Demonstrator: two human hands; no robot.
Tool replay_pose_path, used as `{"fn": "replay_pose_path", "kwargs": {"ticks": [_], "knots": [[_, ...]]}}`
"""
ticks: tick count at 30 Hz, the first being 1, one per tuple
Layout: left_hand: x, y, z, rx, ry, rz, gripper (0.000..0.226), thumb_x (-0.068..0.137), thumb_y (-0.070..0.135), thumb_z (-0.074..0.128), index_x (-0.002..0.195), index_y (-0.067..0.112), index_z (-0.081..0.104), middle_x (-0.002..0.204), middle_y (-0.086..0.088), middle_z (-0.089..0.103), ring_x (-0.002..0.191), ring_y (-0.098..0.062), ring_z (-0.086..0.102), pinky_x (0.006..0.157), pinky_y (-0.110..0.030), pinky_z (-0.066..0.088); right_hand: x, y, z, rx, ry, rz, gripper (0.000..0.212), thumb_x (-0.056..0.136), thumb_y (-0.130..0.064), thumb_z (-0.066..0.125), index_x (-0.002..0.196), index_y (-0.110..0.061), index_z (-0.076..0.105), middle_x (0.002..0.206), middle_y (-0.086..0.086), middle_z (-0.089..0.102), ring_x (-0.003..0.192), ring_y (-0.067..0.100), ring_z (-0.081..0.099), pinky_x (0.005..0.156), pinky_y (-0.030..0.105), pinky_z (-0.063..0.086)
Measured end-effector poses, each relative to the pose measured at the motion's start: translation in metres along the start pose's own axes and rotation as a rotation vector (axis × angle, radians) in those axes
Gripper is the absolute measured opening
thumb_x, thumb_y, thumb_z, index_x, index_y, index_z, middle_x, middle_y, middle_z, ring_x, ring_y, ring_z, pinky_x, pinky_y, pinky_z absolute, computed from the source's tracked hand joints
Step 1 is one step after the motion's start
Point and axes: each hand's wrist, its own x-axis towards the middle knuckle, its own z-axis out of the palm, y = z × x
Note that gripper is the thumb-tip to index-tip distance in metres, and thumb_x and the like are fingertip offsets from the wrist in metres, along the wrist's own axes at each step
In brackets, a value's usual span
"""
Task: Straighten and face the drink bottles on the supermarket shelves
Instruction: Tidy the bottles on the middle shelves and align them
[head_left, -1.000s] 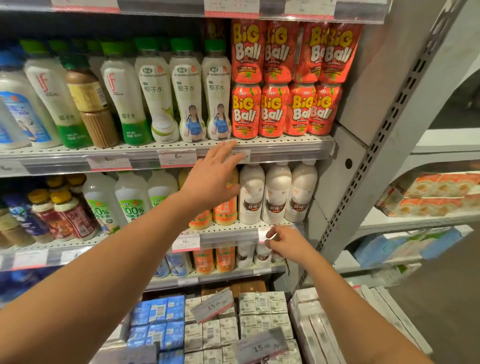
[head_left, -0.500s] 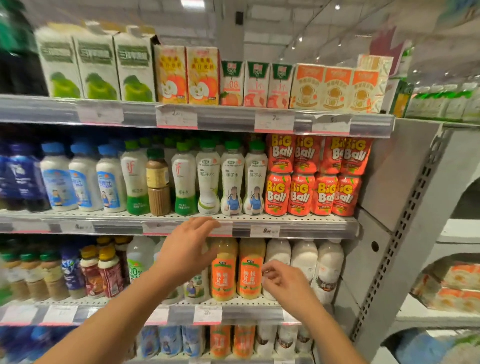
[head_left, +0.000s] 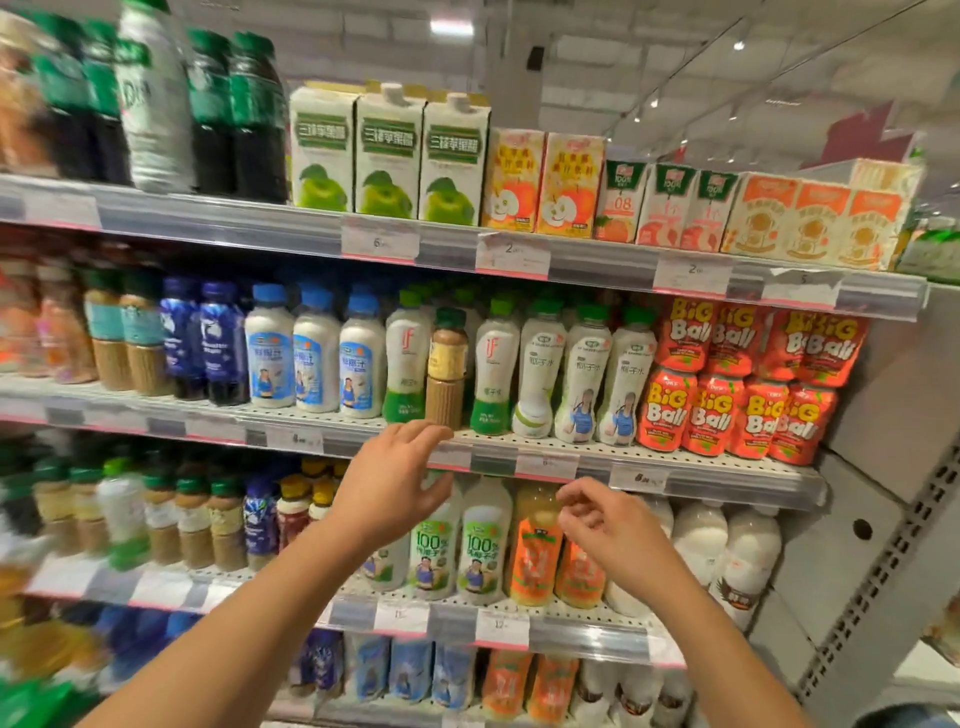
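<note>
Since a second ago our view is tilting upward — the juice cartons (head_left: 452, 156) on the top shelf are now showing, and our left hand (head_left: 389, 483) is sitting lower, away from the coconut-water row it was reaching toward. We are holding that hand in front of the middle shelf edge (head_left: 675, 475), fingers loosely spread and gripping nothing, just below a brown bottle (head_left: 445, 374) that is standing among the white bottles with green caps (head_left: 537, 369). Our right hand (head_left: 618, 535) is hovering before the orange bottles (head_left: 535, 551) on the shelf beneath, fingers relaxed and slightly curled, holding nothing; whether it is touching them we cannot tell

Outward from there, white bottles labelled 100% (head_left: 480, 540) are standing just left of the orange ones, and plain white bottles (head_left: 748, 561) to their right. Red Big Ball packs (head_left: 748, 379) are stacked two high at the right end of the middle shelf — blue-capped bottles (head_left: 314, 353) are lining up to the left of the green-capped ones. Everything at the far left is blurring with motion
</note>
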Motion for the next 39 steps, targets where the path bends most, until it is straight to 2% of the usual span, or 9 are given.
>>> {"fn": "replay_pose_path", "kwargs": {"ticks": [7,10,12,15,18,26,32,36,39], "knots": [[-0.020,-0.062,-0.018,0.049,-0.050,-0.063,0.057,0.089,0.045,0.061,0.142,0.026,0.049,0.143,0.006,0.056,0.127,-0.021,0.051,0.096,-0.037,0.049,0.037,-0.075,0.012,-0.067,0.007,-0.114,0.017,0.094,-0.034,0.068,0.112,-0.035,0.067,0.096,-0.022,0.065,0.074,-0.008,0.063,0.075,0.020,0.046],[-0.026,-0.083,-0.020,0.094,-0.097,-0.070,0.067,0.089,0.050,0.062,0.149,0.026,0.042,0.151,0.004,0.048,0.136,-0.021,0.045,0.103,-0.040,0.048,0.064,-0.114,0.009,-0.126,0.054,-0.213,0.030,0.098,-0.032,0.065,0.127,-0.028,0.063,0.117,-0.016,0.059,0.080,-0.010,0.060,0.080,0.019,0.049],[-0.029,-0.094,-0.019,0.118,-0.126,-0.059,0.071,0.089,0.053,0.061,0.151,0.026,0.038,0.155,0.004,0.043,0.140,-0.022,0.042,0.108,-0.042,0.045,0.085,-0.138,0.008,-0.141,0.112,-0.267,0.035,0.098,-0.030,0.064,0.133,-0.025,0.060,0.132,-0.009,0.058,0.079,-0.007,0.061,0.089,0.028,0.053],[-0.033,-0.107,-0.019,0.128,-0.144,-0.032,0.072,0.089,0.054,0.061,0.151,0.028,0.036,0.158,0.003,0.039,0.140,-0.023,0.041,0.110,-0.043,0.043,0.112,-0.163,0.009,-0.204,0.142,-0.279,0.050,0.098,-0.030,0.064,0.146,-0.024,0.051,0.152,-0.003,0.047,0.089,0.005,0.066,0.097,0.038,0.055],[-0.036,-0.118,-0.021,0.122,-0.158,-0.022,0.073,0.089,0.053,0.060,0.152,0.030,0.033,0.161,0.003,0.034,0.144,-0.022,0.037,0.113,-0.044,0.041,0.129,-0.177,0.010,-0.267,0.152,-0.259,0.062,0.098,-0.033,0.063,0.156,-0.025,0.039,0.160,-0.002,0.038,0.095,0.009,0.067,0.098,0.038,0.054],[-0.032,-0.133,-0.025,0.098,-0.143,0.011,0.068,0.090,0.050,0.059,0.151,0.030,0.036,0.161,0.003,0.035,0.143,-0.022,0.038,0.113,-0.041,0.040,0.139,-0.183,0.018,-0.317,0.150,-0.202,0.073,0.098,-0.034,0.064,0.161,-0.026,0.027,0.164,-0.001,0.033,0.102,0.013,0.067,0.098,0.042,0.055],[-0.030,-0.135,-0.020,0.109,-0.141,0.016,0.068,0.091,0.048,0.059,0.152,0.029,0.036,0.162,0.001,0.032,0.147,-0.023,0.031,0.115,-0.044,0.038,0.166,-0.196,0.017,-0.436,0.141,-0.123,0.077,0.099,-0.039,0.061,0.162,-0.020,0.022,0.164,0.007,0.035,0.143,0.031,0.044,0.113,0.050,0.044],[-0.030,-0.139,-0.011,0.126,-0.162,0.007,0.072,0.091,0.043,0.060,0.155,0.029,0.032,0.167,-0.002,0.022,0.153,-0.027,0.018,0.118,-0.048,0.029,0.181,-0.201,0.023,-0.550,0.093,-0.060,0.070,0.098,-0.044,0.060,0.156,-0.014,0.035,0.153,0.012,0.048,0.135,0.034,0.051,0.102,0.047,0.048],[-0.031,-0.148,-0.002,0.149,-0.205,0.012,0.075,0.092,0.043,0.057,0.158,0.028,0.025,0.169,-0.003,0.011,0.155,-0.027,0.009,0.121,-0.048,0.020,0.179,-0.204,0.027,-0.522,0.194,-0.034,0.066,0.097,-0.044,0.064,0.150,-0.016,0.038,0.141,0.012,0.057,0.125,0.036,0.058,0.095,0.047,0.052]]}}
